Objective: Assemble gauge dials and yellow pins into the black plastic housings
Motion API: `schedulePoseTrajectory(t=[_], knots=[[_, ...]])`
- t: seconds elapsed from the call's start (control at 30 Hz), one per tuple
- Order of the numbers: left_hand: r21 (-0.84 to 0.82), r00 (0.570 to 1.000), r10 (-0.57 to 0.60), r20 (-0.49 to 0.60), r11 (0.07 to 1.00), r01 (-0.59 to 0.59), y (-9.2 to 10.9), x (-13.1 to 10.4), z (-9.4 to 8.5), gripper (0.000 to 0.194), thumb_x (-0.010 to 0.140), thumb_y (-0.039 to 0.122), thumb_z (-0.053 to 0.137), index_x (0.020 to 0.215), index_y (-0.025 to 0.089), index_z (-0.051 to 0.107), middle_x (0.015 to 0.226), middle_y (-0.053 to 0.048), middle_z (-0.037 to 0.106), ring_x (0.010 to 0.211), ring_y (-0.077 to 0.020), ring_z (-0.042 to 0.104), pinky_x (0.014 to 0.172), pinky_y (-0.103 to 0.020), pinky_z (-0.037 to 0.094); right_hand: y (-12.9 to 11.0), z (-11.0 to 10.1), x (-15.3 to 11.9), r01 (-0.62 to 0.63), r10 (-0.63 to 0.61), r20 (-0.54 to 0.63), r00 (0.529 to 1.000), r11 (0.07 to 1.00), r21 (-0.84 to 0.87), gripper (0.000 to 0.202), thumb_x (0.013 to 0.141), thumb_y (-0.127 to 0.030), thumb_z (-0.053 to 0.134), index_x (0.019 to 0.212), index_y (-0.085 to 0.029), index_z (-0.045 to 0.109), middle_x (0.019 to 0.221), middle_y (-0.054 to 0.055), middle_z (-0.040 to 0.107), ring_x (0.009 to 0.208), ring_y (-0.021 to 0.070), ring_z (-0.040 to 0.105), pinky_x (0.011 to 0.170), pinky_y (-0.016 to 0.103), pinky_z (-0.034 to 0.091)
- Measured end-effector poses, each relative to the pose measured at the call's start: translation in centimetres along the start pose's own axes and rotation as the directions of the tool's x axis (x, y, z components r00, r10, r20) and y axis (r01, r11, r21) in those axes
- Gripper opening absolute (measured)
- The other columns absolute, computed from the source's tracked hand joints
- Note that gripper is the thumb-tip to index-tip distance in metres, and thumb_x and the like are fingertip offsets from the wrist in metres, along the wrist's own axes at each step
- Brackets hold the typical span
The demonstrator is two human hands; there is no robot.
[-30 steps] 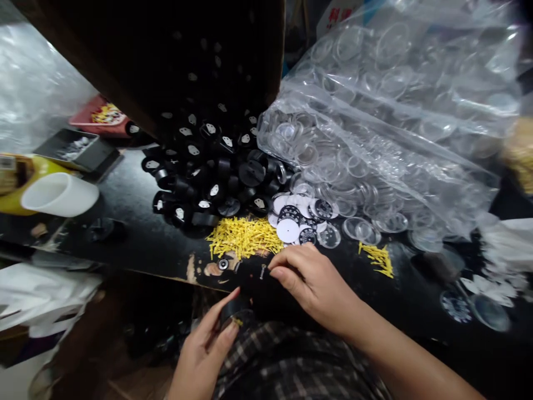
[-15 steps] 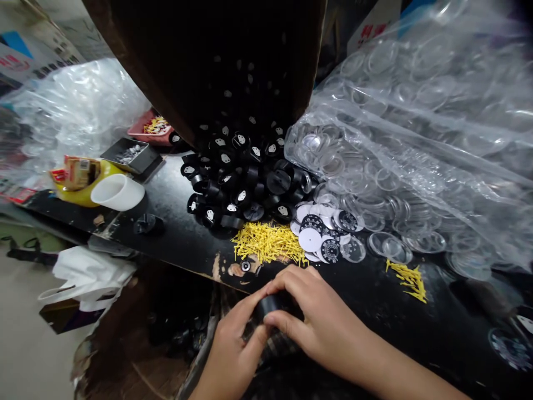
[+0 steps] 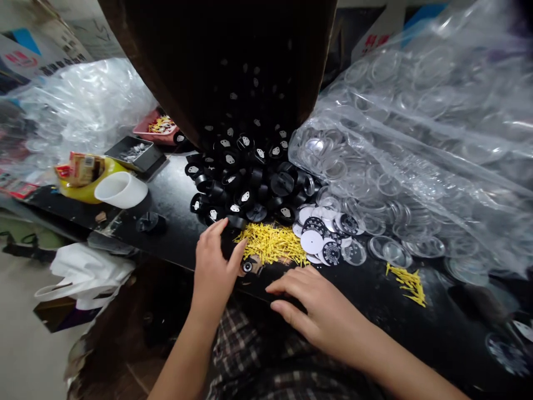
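My left hand (image 3: 214, 264) is raised at the front edge of the black table, fingers apart and holding nothing. Just beyond its fingertips lies a heap of round black plastic housings (image 3: 245, 197), several with a white shape on top. My right hand (image 3: 306, 303) hovers by the edge, thumb and fingers apart with nothing between them. Between and beyond the hands is a pile of thin yellow pointers (image 3: 272, 243). Beside that pile lie round dial discs (image 3: 311, 242), some plain white, some black with markings. A small ring-shaped part (image 3: 247, 266) sits near my left thumb.
A dark open box (image 3: 216, 61) stands tilted behind the housings. Clear round covers (image 3: 387, 250) spill from a large plastic bag (image 3: 416, 139) at right. At left are a white cup (image 3: 121, 190), a grey tray (image 3: 137, 156) and a pink tray (image 3: 156, 133). A cardboard box (image 3: 100, 344) stands below the edge.
Both hands were together around a black cylindrical part, which is now out of sight. My left hand has moved away, up and left toward the housings; my right hand has stayed near its place and opened.
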State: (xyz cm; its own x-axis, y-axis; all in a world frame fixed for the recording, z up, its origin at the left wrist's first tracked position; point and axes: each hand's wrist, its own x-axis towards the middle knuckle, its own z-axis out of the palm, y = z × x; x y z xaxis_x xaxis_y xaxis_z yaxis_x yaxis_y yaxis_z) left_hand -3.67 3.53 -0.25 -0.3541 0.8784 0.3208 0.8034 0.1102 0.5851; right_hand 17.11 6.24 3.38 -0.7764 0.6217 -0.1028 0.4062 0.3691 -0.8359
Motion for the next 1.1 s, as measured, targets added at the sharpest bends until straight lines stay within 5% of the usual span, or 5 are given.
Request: schedulePoseTrajectory(t=[0.33, 0.47, 0.6, 0.77, 1.1], knots=[[0.036, 0.991, -0.115, -0.065, 0.992, 0.117, -0.7, 2.2, 2.5, 0.060, 0.076, 0.042, 0.070, 0.126, 0.015, 0.049, 0.119, -0.014, 0.052, 0.112, -0.0313, 0.053, 0.099, -0.047, 0.043, 0.8, -0.8, -1.0, -0.041, 0.039, -0.042, 0.998, 0.999, -0.029, 0.015, 0.092, -0.028, 0.055, 0.102, -0.021, 0.063, 0.097, -0.002, 0.067, 0.091, 0.0133, 0.059, 0.084, 0.029, 0.038], [-0.190, 0.964, -0.230, -0.134, 0.961, 0.203, 0.2, 1.6, 2.0, 0.057, 0.076, 0.035, 0.071, 0.126, 0.018, 0.050, 0.121, -0.013, 0.052, 0.110, -0.0293, 0.055, 0.099, -0.046, 0.043, 2.7, -2.4, 0.0, -0.200, 0.093, -0.332, 0.939, 0.932, -0.303, 0.028, 0.092, -0.030, 0.055, 0.117, -0.018, 0.059, 0.111, 0.006, 0.062, 0.104, 0.0216, 0.055, 0.089, 0.038, 0.038], [-0.812, 0.897, -0.432, 0.094, 0.489, 0.320, 3.4, -0.5, 0.7, 0.046, 0.077, 0.027, 0.070, 0.120, 0.024, 0.053, 0.124, -0.007, 0.055, 0.117, -0.0259, 0.054, 0.101, -0.042, 0.044, 4.7, -3.9, 0.9, -0.341, 0.100, -0.458, 0.884, 0.808, -0.481, 0.038, 0.084, -0.025, 0.063, 0.120, -0.015, 0.057, 0.117, 0.013, 0.055, 0.109, 0.0300, 0.050, 0.092, 0.047, 0.038], [-0.686, 0.587, -0.381, 0.714, -0.213, 0.696, 7.0, -3.2, 0.8, 0.034, 0.088, 0.035, 0.056, 0.117, 0.016, 0.059, 0.123, -0.013, 0.061, 0.103, -0.0243, 0.063, 0.087, -0.036, 0.055, 4.7, -4.5, 0.2, -0.231, 0.102, -0.520, 0.848, 0.954, -0.190, 0.013, 0.092, -0.022, 0.052, 0.098, -0.018, 0.063, 0.093, 0.005, 0.064, 0.088, 0.0184, 0.058, 0.081, 0.034, 0.045], [-0.609, 0.514, -0.327, 0.793, -0.450, 0.654, 8.6, -3.1, 2.4, 0.042, 0.093, 0.042, 0.049, 0.134, 0.029, 0.049, 0.120, -0.007, 0.065, 0.104, -0.0204, 0.064, 0.089, -0.035, 0.054, 3.1, -1.8, -2.0, 0.061, -0.043, -0.461, 0.887, 0.998, 0.025, 0.015, 0.090, -0.025, 0.058, 0.101, -0.020, 0.066, 0.110, 0.007, 0.061, 0.105, 0.0170, 0.057, 0.093, 0.033, 0.047]])
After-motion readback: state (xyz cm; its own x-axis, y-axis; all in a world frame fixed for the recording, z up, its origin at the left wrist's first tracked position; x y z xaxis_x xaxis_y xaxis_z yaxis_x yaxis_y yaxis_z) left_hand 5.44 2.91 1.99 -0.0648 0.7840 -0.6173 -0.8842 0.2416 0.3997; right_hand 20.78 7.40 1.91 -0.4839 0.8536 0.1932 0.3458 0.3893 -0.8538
